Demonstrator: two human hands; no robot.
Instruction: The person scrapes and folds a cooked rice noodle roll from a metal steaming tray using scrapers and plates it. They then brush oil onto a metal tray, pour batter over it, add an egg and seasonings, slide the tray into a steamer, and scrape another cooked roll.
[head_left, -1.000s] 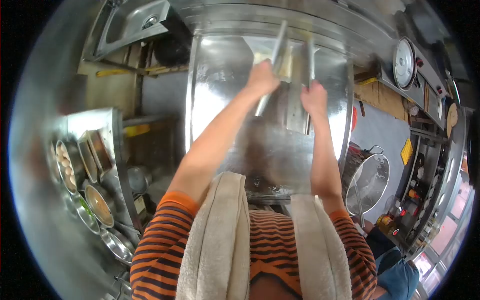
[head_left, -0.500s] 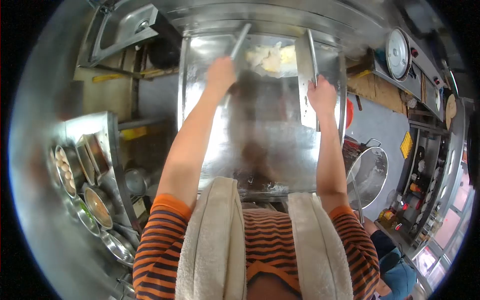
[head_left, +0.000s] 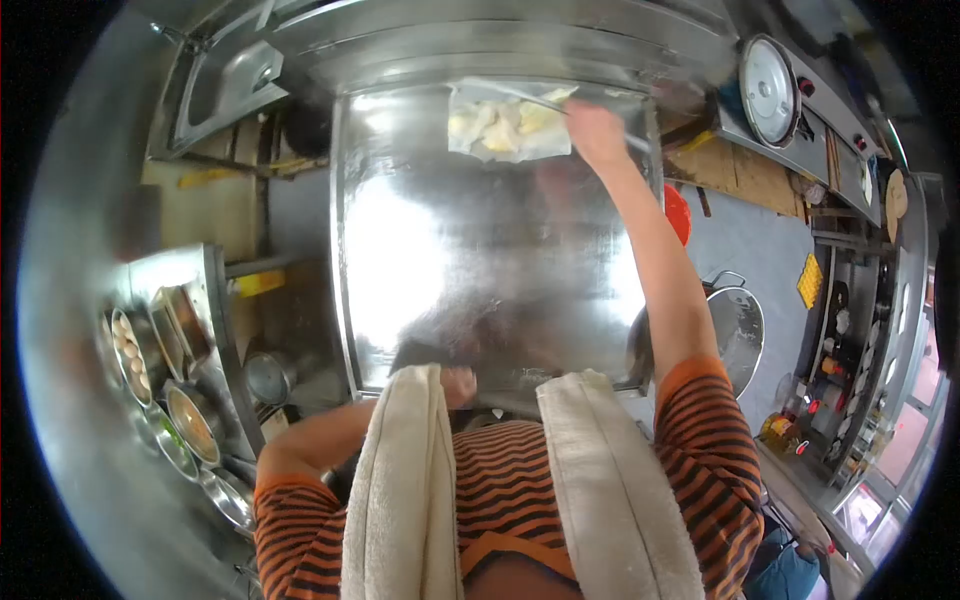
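Observation:
My right hand (head_left: 597,133) is closed on the rod-like handle of a metal scraper (head_left: 515,94) at the far side of a steel work surface (head_left: 480,240). The scraper slants above a white square sheet (head_left: 556,145). On that sheet lie crumpled pale, yellowish food pieces (head_left: 510,128). My left hand (head_left: 458,386) is low at the surface's near edge, partly hidden behind a white towel (head_left: 400,480). Its fingers look curled, and what they hold, if anything, is not visible. A dark patch (head_left: 430,353) shows on the surface just beyond it.
At left stand a bowl of eggs (head_left: 131,355) and several metal bowls of food (head_left: 192,422). A sink (head_left: 235,90) is at the upper left. To the right are a red bucket (head_left: 677,213), a large pot (head_left: 738,335) and a round lid (head_left: 770,90). Another person (head_left: 785,570) is at lower right.
My left hand has come back from the far side to the near edge. My right hand has moved up and left, turning its scraper from upright to slanting across the food sheet.

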